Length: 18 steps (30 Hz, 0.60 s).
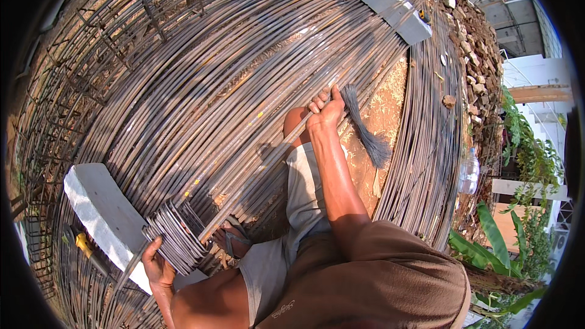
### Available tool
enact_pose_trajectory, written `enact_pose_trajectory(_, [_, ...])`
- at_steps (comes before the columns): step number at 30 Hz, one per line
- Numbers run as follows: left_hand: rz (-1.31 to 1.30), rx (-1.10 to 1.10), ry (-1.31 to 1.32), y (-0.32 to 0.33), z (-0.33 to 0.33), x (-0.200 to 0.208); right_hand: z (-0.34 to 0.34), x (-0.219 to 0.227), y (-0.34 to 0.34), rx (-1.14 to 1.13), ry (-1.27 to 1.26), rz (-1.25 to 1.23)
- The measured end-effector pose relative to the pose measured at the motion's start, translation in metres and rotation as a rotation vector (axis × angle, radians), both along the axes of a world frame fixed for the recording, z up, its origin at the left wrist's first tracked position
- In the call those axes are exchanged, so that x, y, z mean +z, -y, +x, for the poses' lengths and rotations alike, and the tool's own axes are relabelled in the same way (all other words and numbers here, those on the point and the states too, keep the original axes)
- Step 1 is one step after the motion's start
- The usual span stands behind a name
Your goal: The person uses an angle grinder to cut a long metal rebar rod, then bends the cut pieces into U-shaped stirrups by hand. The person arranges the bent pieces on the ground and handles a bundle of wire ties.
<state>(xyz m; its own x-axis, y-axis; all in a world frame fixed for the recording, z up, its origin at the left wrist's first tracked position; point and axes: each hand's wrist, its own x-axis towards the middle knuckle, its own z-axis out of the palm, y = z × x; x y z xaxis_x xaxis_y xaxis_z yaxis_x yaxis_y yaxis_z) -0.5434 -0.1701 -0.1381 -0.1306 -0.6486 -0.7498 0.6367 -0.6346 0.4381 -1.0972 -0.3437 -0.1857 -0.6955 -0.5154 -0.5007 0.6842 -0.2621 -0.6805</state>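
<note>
Evidently, left fingers (150, 254) grip the steel rings (175, 236) at their left end; right fingers (317, 102) clench a wire bundle (364, 131) trailing rightward.

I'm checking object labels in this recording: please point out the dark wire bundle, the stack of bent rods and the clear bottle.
Dark wire bundle (364, 125), head view: middle of its visible strands.
Stack of bent rods (175, 237), head view: middle of the stack.
Clear bottle (468, 173), head view: middle of its side.

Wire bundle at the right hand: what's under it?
Scrap-strewn brown ground shows beside the wire bundle, and long rods run near its upper end. What's directly beneath is covered by the bundle and the right hand, so I can't tell.
</note>
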Motion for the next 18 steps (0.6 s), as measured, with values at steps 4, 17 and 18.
enact_pose_trajectory(4, [-0.053,0.023,-0.027,0.005,-0.003,-0.005,-0.001,-0.005,0.000,0.042,-0.028,0.040])
enact_pose_trajectory(17, [-0.072,0.087,-0.081,0.011,-0.009,0.001,-0.033,0.055,0.051,0.517,-0.568,0.440])
enact_pose_trajectory(18, [-0.072,0.084,-0.076,0.013,-0.011,0.002,-0.022,0.052,0.059,0.568,-0.470,0.430])
